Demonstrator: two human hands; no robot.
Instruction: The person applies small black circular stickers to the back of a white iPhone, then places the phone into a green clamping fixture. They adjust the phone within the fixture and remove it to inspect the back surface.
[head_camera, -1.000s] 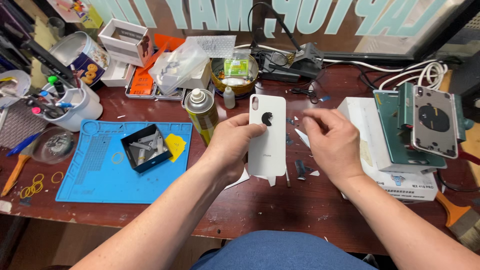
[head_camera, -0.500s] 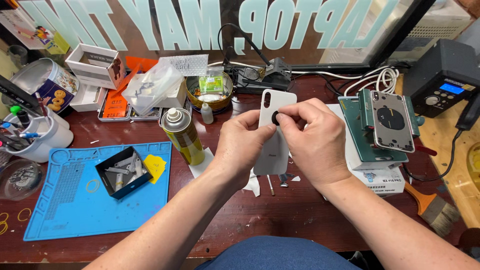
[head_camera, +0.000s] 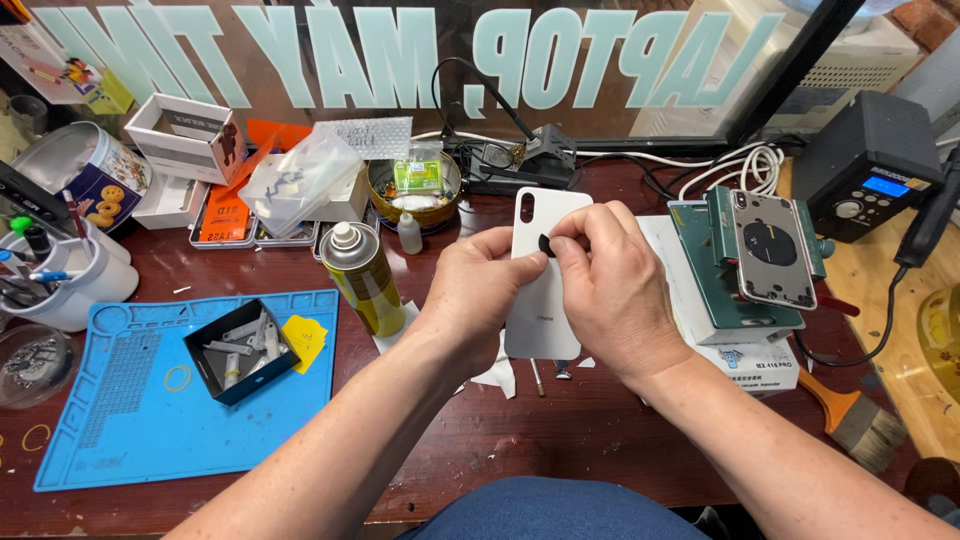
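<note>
1. The left hand and the right hand meet over a white phone back cover, held up above the dark wooden table in the middle of the view.
2. Both hands are closed in a pinch: thumbs and forefingers press on a small black piece at the upper part of the cover, just below its camera cutout.
3. Left of the hands stands a spray can, upright, at the edge of a blue work mat.
4. On the mat sits a small black tray with metal strips in it; a yellow note lies against it.
5. Far left, a white cup holds pens and tools.
6. Behind the can, a round gold tin holds a green packet, and a clear plastic bag holds small parts.
7. To the right, a green jig holds a bare phone frame, resting on a white box. A brush lies nearby.
</note>
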